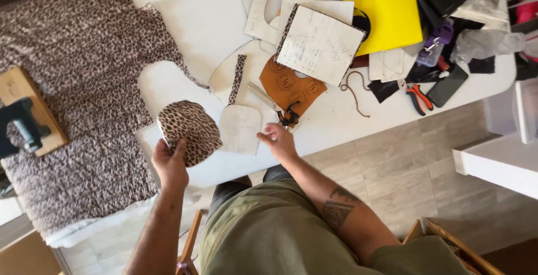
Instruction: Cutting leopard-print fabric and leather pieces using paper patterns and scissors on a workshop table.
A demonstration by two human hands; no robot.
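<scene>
My left hand [170, 163] holds up a rounded cut piece of leopard-print fabric [189, 129] above the near edge of the white table [190, 17]. My right hand [278, 140] hovers with fingers loosely curled just right of a pale arch-shaped pattern piece [240, 128] lying on the table, and it holds nothing. A pair of scissors [276, 107] lies just beyond my right hand. A narrow leopard-print strip [237, 79] rests above the pale piece.
A large leopard-print cloth [78, 84] covers the table's left side, with a wooden block and dark tool [25, 121] on it. A tan leather piece [291, 84], white card [319, 42], yellow sheet [386, 8], orange-handled pliers [419, 98] and dark scraps fill the right.
</scene>
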